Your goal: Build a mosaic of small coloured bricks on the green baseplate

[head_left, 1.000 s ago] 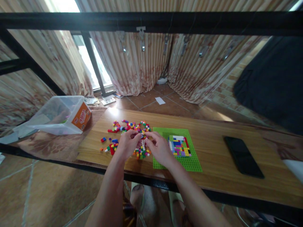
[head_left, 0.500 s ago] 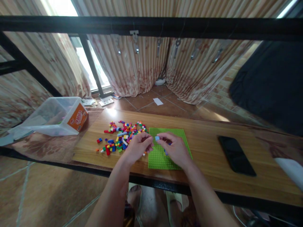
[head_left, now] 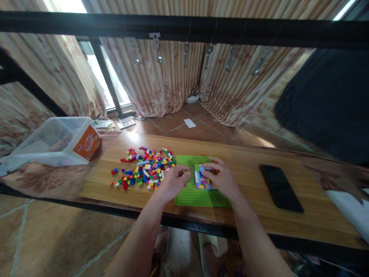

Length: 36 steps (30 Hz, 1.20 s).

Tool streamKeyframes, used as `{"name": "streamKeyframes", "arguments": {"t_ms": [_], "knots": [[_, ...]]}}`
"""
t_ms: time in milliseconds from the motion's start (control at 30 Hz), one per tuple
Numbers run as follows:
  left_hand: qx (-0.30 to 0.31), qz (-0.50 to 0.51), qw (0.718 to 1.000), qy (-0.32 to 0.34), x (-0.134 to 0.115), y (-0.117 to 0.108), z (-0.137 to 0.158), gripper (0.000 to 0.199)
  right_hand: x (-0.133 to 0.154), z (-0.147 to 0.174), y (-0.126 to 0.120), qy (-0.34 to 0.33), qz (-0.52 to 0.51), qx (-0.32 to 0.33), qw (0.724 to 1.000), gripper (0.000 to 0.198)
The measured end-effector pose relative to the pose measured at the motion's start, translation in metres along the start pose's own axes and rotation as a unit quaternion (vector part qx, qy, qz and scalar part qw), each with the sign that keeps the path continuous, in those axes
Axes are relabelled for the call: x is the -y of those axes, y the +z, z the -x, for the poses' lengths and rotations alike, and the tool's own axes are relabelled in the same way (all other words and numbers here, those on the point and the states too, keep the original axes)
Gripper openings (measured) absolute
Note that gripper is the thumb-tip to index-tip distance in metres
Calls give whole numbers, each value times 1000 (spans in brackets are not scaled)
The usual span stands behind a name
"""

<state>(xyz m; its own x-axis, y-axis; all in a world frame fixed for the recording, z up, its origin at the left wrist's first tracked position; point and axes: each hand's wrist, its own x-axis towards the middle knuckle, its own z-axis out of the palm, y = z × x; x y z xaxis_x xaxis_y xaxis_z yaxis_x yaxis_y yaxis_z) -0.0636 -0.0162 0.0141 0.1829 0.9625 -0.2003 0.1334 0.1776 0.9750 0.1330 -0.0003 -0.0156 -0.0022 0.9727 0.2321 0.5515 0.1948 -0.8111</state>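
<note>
My right hand [head_left: 223, 179] is over a block of colourful toy bricks [head_left: 205, 184] on the green baseplate [head_left: 190, 198]. Its thumb and index finger meet around a light blue brick [head_left: 202, 168] at the block's far left corner. White and light blue bricks line the block's left side; my fingers hide part of its right side. My left hand [head_left: 175, 181] hovers by the baseplate's left edge, fingers loosely curled, thumb and index finger slightly apart, with nothing visible between them. Just left of it lies a heap of loose toy bricks [head_left: 150, 165].
A clear plastic box [head_left: 57, 142] with an orange label stands at the far left. On the right of the wooden board [head_left: 248, 207] lies a black phone [head_left: 281, 188]. White paper [head_left: 343, 211] is at the right edge. A dark bar [head_left: 184, 27] crosses above the table.
My right hand has brought the light blue brick down onto the brick block, which now shows more. My left hand stays close by on the left. The view has shifted slightly.
</note>
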Motion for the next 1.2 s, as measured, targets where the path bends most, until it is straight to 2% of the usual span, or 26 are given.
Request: {"name": "streamKeyframes", "arguments": {"t_ms": [200, 467, 633, 767, 867, 1200], "knots": [[11, -37, 999, 6, -1, 4, 0, 19, -4, -2, 4, 11, -23, -9, 1000, 23], [8, -36, 999, 8, 7, 5, -2, 21, -5, -3, -2, 23, -49, -4, 999, 30], [12, -47, 998, 26, 16, 6, -5, 33, -4, -4, 4, 47, -37, -6, 998, 34], [16, -92, 995, 42, 18, 8, -6, 47, 0, -4, 8, 94, -51, 2, 994, 37], [20, -123, 991, 58, 18, 10, -5, 50, 2, -5, 7, 114, -57, 1, 992, 38], [31, -162, 983, 78, 13, 14, -1, 46, 5, -6, 8, 101, -59, -5, 993, 36]]}}
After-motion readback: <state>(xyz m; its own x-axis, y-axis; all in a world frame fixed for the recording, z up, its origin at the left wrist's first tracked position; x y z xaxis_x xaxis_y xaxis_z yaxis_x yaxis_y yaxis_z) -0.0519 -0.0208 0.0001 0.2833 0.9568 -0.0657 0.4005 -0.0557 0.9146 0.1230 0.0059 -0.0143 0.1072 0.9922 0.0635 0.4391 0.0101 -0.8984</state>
